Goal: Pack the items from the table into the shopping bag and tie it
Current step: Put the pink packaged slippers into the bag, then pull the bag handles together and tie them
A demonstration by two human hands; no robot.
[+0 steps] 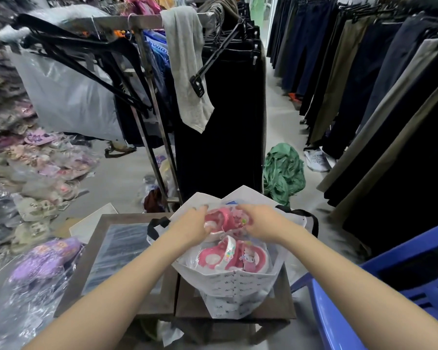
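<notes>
Closest to me, the table [127, 306] is sitting low in front, and I am seeing no loose shoes left on its top. The white bag [238, 289] is standing on the right side of the table with its mouth wide open. Pink shoes [232, 256] in clear wrap are lying inside it, piled up to the rim. I am reaching both hands into the top of the bag. My left hand [190, 227] is curling its fingers around a wrapped pink shoe [219, 219], and my right hand [261, 223] is pinching the same wrap from the other side. The black handles [310, 219] are hanging loose at the sides. A blue chair [379, 299] is standing just beside the table on the right. Farther off, a green cloth [282, 170] is lying on the floor. I am thinking the bag could tip, because it is full and soft. The slippery wrap could slide out when I am pulling the handles together to tie them.
</notes>
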